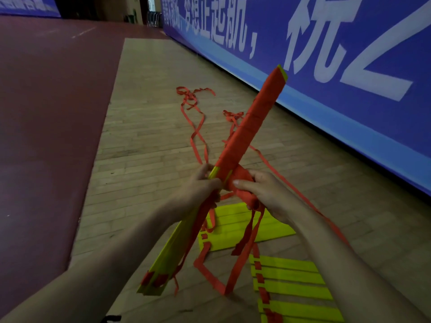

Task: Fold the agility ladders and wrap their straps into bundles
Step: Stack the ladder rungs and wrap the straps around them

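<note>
The folded ladder (245, 131) (upper half wrapped red) slants above the floor (151, 136), far end up-right toward the banner (349, 66). The left grip (200, 185) curls round its middle; the right grip (263, 192) clutches bunched strap (240, 179) there.

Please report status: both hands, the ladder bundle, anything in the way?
Left hand grips the ladder bundle mid-length. Right hand holds red strap against it. Upper half wrapped, lower half bare. Loose strap tails hang below.
</note>
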